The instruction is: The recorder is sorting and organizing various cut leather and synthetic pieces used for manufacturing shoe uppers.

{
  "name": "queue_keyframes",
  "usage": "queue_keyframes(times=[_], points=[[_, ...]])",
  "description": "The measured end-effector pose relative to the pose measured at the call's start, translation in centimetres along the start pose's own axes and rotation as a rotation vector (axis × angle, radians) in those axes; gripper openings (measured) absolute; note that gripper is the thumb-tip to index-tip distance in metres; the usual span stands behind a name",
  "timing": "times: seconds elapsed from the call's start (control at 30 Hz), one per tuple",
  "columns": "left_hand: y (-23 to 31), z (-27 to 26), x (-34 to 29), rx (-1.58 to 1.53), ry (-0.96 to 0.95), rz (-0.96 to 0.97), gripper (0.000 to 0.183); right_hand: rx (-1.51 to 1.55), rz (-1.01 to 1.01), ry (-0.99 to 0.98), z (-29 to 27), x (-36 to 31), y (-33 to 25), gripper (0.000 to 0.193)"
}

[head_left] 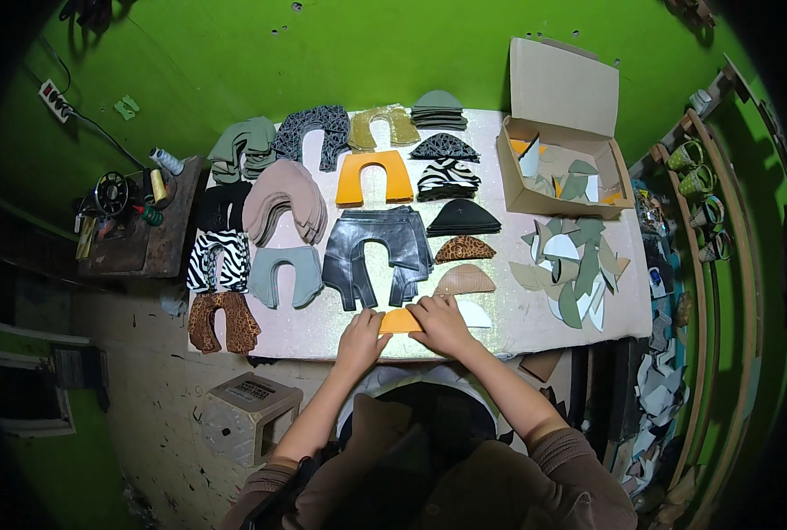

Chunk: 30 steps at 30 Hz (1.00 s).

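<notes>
Near the front edge of the table, a small orange half-round piece (pixel 401 321), perhaps a stack, lies between my two hands. My left hand (pixel 363 338) grips its left end and my right hand (pixel 440 325) its right end, fingers closed on it. Just right of my right hand is a white half-round piece (pixel 475 315), partly hidden by it. Beyond my hands lies a stack of dark glossy U-shaped pieces (pixel 345 256). Up the table from the white piece runs a column of half-round stacks: tan (pixel 466 279), leopard-print (pixel 465 250), black (pixel 464 218), zebra-print (pixel 447 180).
U-shaped stacks, including orange (pixel 354 181), pink (pixel 278 196) and grey (pixel 285 274), cover the left of the table. An open cardboard box (pixel 561 208) holds offcuts; more scraps (pixel 577 281) lie before it. A stool (pixel 243 415) stands at lower left, a sewing machine (pixel 115 196) beyond, shoe racks (pixel 720 265) at right.
</notes>
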<state>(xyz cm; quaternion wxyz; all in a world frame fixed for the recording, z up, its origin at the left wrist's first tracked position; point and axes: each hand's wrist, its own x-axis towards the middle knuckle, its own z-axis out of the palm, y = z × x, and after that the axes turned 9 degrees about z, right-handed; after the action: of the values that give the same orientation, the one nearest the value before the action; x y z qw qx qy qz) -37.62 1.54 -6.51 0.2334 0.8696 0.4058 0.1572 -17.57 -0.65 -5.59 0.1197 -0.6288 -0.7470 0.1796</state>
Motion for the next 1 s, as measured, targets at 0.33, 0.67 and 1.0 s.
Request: queue_keyframes(times=[0.33,0.67,1.0], points=[[0.6,0.2,-0.7,0.173,0.074,0.237,0.028,-0.004,-0.142,0.152,0.8,-1.3,-0.4,0.021],[2.9,0.1,1.2,0.112,0.128,0.216,0.023,0.124,-0.126,0.217,0.0,-1.8,0.2,0.014],[10.1,3.3,7.9,-0.001,0.193,0.316,0.019,0.169,-0.049,0.383,-5.4,-4.6,7.4,0.018]])
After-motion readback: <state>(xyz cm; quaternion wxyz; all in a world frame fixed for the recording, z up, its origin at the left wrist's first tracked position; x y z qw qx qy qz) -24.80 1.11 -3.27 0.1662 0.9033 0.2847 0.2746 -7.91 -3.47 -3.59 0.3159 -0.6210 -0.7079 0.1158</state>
